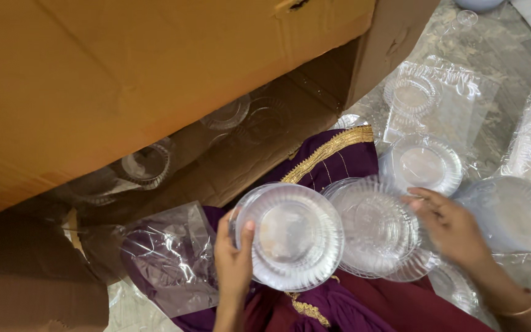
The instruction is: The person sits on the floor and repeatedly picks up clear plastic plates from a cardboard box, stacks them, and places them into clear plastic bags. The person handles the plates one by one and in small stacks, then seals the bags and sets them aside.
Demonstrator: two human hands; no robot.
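Left hand (233, 261) grips 1 clear plate (290, 237) — right hand (450, 226), fingers spread, seemingly touches another plate stack (373, 224).

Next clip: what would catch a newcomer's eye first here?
Probably the stack of clear ribbed plastic plates at centre, held up in the left hand, thumb on its rim. Beside it, the right hand touches a second stack of clear plates over purple cloth with gold trim. The big open cardboard box fills the upper left, with more plates inside.
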